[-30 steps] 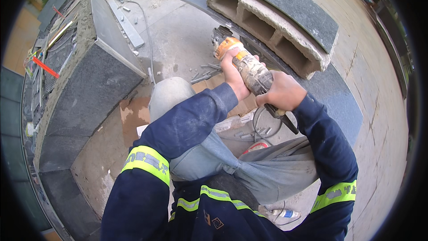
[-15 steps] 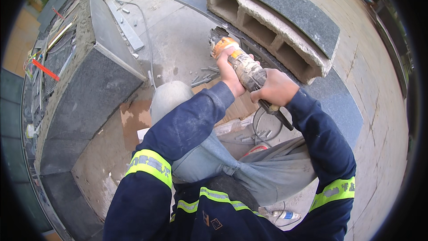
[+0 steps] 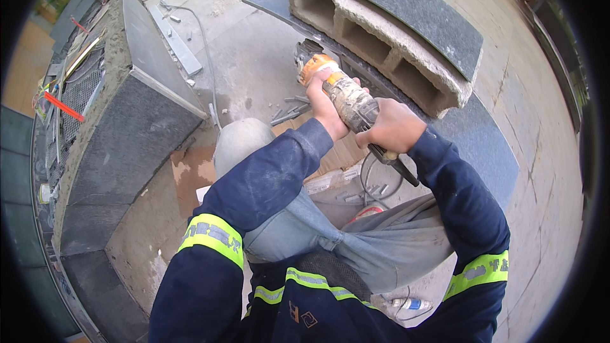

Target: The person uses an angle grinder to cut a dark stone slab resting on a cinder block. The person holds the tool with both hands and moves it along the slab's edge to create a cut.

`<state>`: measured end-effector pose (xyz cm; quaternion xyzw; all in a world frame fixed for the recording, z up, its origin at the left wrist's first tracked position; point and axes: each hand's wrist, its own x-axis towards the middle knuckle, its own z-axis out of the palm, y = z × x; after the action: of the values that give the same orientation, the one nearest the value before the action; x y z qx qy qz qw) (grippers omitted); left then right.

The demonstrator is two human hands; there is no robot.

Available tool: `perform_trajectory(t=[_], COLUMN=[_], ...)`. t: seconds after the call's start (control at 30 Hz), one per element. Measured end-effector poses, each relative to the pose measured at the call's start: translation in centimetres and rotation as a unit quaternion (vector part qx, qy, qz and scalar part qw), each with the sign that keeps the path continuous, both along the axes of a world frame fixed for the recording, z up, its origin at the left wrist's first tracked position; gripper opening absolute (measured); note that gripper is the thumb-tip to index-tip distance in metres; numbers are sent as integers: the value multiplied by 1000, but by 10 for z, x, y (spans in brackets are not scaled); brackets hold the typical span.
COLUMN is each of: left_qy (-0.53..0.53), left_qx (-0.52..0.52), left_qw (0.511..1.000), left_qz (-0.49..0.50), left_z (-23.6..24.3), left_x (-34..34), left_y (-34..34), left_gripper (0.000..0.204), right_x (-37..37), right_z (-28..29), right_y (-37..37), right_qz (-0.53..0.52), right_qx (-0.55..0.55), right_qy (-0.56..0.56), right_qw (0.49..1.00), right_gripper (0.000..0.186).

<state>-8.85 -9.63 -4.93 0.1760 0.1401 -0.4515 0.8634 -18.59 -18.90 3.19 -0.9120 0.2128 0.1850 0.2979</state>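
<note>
Between my two hands is a dusty orange and grey angle grinder [image 3: 346,96], its head pointing away to the upper left. My left hand [image 3: 326,103] is wrapped round the front of its body, just behind the orange gear head. Further back, my right hand [image 3: 395,126] grips the grey rear part, with the black cord end sticking out below it. The grinder's head is close to the near edge of a dark grey stone slab [image 3: 270,3]. Whether the disc touches the slab I cannot tell. A hollow concrete block [image 3: 368,41] lies on that slab.
Another grey slab [image 3: 406,3] rests on top of the block. To the left stands a low wall faced with dark stone [image 3: 130,130]. Cut strips [image 3: 289,113] and cardboard [image 3: 337,149] lie by my knees. A cable [image 3: 206,44] runs over the floor; a plug connector [image 3: 412,303] lies near my body.
Both hands keep the same hold on the grinder, which has barely moved. The view has shifted slightly.
</note>
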Motion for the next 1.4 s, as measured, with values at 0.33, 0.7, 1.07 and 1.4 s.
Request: perform_trajectory(t=[0.33, 0.7, 1.07, 1.4], left_qy=[-2, -4, 0, -6], left_qx=[2, 4, -28, -9], left_qw=[1000, 1000, 999, 1000], left_qz=[-12, -16, -35, -14], left_z=[7, 7, 5, 8], left_x=[-16, -28, -35, -30], left_y=[3, 3, 4, 3], left_gripper=[53, 56, 55, 56], right_x=[-18, -34, -45, -33], right_z=[3, 9, 14, 5], right_y=[1, 5, 6, 1], right_qz=[12, 5, 13, 11], right_qx=[8, -7, 1, 4], right_qy=[-35, -36, -51, -41], right_qw=[999, 999, 999, 999], right_gripper=[57, 61, 57, 57])
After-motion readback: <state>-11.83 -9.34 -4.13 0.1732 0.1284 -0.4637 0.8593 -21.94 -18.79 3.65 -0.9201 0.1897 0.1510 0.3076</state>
